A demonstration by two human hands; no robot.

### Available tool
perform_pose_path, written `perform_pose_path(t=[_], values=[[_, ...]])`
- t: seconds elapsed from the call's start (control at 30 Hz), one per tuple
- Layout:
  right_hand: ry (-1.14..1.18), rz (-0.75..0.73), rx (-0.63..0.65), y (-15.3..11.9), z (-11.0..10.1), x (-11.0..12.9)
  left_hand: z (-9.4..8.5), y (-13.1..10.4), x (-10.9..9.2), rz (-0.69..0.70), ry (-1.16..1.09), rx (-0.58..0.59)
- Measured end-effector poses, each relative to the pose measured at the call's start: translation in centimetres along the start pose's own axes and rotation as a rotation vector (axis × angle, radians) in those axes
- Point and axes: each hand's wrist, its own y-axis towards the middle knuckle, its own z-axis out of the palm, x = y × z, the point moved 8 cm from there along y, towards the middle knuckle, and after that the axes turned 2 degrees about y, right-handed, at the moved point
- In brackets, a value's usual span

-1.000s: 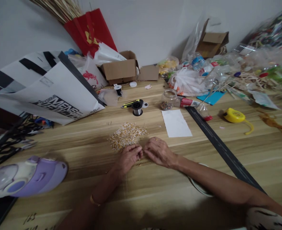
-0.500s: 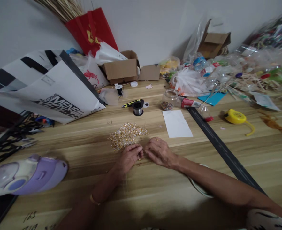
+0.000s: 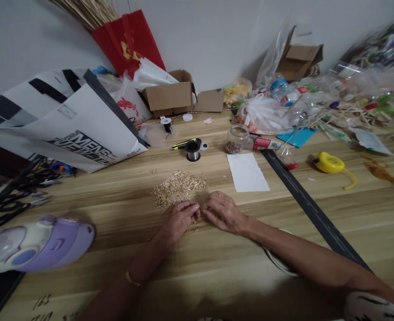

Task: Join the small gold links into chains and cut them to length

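Left hand [image 3: 180, 219] and right hand [image 3: 225, 215] nearly meet, both pinched—gripping what, I cannot tell. A gold strand [image 3: 193, 229] lies between the wrists; the gold-and-clear bead pile [image 3: 176, 189] sits just beyond. Fine joining or threading seems underway—probably needing steady precision.

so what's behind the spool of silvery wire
A slim black-and-yellow tool shows behind it to the left, and a small whitish piece to the right. The spool covers whatever lies directly behind it.

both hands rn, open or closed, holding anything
Left hand: closed in a pinch; anything held is too small to tell.
Right hand: curled closed; cannot tell if holding anything.
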Motion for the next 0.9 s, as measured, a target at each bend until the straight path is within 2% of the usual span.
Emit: perform_pose_path(t=[0.9], values=[[-0.001, 0.018, -0.025, -0.10, -0.11, -0.27, 0.00, -0.17, -0.20, 0.030, 0.050, -0.017]])
